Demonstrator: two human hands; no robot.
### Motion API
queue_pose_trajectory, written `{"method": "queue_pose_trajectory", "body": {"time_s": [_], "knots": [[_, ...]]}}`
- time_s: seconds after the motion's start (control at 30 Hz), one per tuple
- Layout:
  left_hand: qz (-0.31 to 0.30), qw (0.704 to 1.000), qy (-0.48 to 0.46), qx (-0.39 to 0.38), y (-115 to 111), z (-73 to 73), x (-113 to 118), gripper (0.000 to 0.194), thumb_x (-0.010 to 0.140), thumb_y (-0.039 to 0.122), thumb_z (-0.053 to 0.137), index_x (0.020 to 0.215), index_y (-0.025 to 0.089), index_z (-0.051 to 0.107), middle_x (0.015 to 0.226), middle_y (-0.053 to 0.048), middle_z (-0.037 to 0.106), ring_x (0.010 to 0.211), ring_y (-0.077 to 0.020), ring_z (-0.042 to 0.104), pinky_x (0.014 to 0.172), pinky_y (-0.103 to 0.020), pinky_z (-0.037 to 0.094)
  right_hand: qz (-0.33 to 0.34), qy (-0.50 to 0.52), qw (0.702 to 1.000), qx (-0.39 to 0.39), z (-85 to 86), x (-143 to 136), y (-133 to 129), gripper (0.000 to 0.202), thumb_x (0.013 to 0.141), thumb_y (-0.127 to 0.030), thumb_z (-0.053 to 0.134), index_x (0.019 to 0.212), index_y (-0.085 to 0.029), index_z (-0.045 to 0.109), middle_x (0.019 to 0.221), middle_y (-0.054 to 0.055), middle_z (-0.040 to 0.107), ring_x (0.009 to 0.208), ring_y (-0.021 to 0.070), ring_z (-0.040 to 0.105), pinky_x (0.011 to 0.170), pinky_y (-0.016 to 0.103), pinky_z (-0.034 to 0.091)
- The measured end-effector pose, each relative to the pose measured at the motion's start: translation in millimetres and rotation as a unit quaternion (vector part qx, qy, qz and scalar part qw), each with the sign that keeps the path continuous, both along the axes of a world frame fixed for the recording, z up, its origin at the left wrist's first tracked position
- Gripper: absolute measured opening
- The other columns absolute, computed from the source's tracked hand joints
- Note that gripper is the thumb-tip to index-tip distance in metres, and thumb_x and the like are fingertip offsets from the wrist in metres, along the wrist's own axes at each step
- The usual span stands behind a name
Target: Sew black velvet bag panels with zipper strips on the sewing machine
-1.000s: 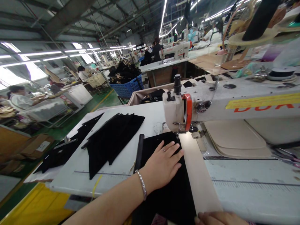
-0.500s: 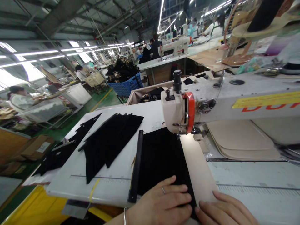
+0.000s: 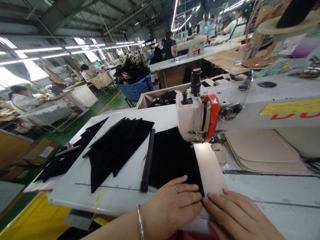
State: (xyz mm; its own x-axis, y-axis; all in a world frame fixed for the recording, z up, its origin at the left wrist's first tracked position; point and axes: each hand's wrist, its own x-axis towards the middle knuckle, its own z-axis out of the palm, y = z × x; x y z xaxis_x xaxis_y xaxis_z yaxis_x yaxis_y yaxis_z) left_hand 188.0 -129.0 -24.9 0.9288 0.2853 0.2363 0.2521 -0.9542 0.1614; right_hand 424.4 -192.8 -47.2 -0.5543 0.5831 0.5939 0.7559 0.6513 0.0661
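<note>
A black fabric panel with a dark zipper strip along its left edge lies on the white sewing table. Beside its right edge runs a beige strip, and both reach under the head of the sewing machine. My left hand, with a ring and bracelet, lies spread on the lower part of the black panel. Flat on the beige strip's near end is my right hand, its fingertips close to the seam between the two pieces.
Stacked black pieces lie left on the table, with more beyond. Beige panels sit under the machine arm. Behind are a blue crate and another sewing machine. A seated person is at far left.
The black panel and beige strip have moved a little away, further under the machine head, with both my hands on them. The view has shifted slightly.
</note>
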Motion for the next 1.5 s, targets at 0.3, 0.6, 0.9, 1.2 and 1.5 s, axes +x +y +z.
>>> {"method": "queue_pose_trajectory", "body": {"time_s": [0.3,0.6,0.9,1.2,1.5], "knots": [[0.014,1.000,0.004,0.020,23.5,-1.3,8.0,0.023,0.098,0.017,0.046,0.115,0.017,0.061,0.123,-0.002,0.065,0.129,-0.0164,0.047,0.118,-0.038,0.029,-0.033,-0.002,0.997,-0.072,2.7,-0.7,13.5,0.041,0.085,-0.035,0.058,0.122,-0.017,0.060,0.114,0.005,0.067,0.101,0.0193,0.061,0.088,0.035,0.050],[0.021,0.999,0.010,0.027,49.6,-0.5,15.0,0.025,0.099,0.017,0.041,0.115,0.013,0.060,0.124,-0.006,0.063,0.128,-0.0164,0.049,0.116,-0.036,0.032,-0.062,0.022,0.985,-0.161,-2.5,0.3,27.3,0.043,0.088,-0.034,0.056,0.129,-0.022,0.054,0.119,0.006,0.061,0.106,0.0213,0.056,0.091,0.040,0.047],[0.032,0.999,0.014,0.036,78.0,-3.8,20.8,0.025,0.098,0.014,0.040,0.114,0.012,0.058,0.124,-0.006,0.062,0.125,-0.0170,0.050,0.115,-0.035,0.034,-0.085,0.022,0.976,-0.201,7.3,-0.3,54.9,0.034,0.089,-0.032,0.053,0.122,-0.021,0.057,0.113,0.006,0.060,0.104,0.0228,0.055,0.092,0.045,0.044],[0.060,0.998,0.019,0.007,105.6,-3.8,30.7,0.019,0.095,0.013,0.046,0.106,0.014,0.061,0.116,-0.005,0.063,0.116,-0.0157,0.056,0.108,-0.031,0.042,-0.103,-0.008,0.972,-0.209,11.0,0.3,84.1,0.037,0.090,-0.034,0.051,0.124,-0.020,0.058,0.110,0.008,0.062,0.098,0.0234,0.056,0.089,0.044,0.046],[0.133,0.991,-0.011,-0.013,119.3,-15.7,34.0,0.020,0.089,0.010,0.054,0.104,0.017,0.065,0.112,-0.003,0.067,0.108,-0.0170,0.060,0.099,-0.030,0.049,-0.145,-0.014,0.965,-0.216,2.4,-0.3,97.7,0.042,0.090,-0.040,0.046,0.127,-0.021,0.054,0.118,0.008,0.061,0.104,0.0279,0.056,0.093,0.049,0.044]]}}
